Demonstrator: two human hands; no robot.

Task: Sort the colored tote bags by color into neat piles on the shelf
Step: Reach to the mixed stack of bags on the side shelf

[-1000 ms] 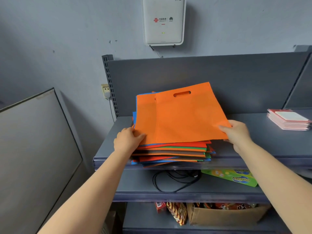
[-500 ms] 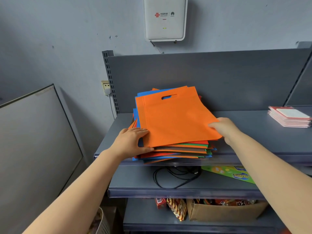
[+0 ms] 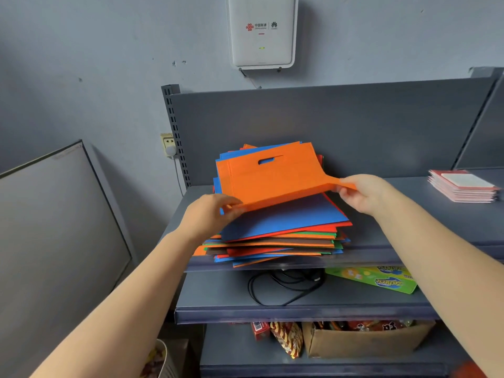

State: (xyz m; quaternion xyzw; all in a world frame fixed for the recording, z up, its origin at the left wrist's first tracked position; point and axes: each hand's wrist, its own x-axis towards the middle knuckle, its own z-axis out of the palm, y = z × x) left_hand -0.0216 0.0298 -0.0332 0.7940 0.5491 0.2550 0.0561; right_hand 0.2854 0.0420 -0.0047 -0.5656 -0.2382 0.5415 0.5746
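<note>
Both hands hold the orange bag up off the pile of bags on the top shelf. The left hand pinches its near left corner, and the right hand pinches the near right corner. A blue bag lies on top of the pile, just under the orange one, whose far edge may still touch the pile.
</note>
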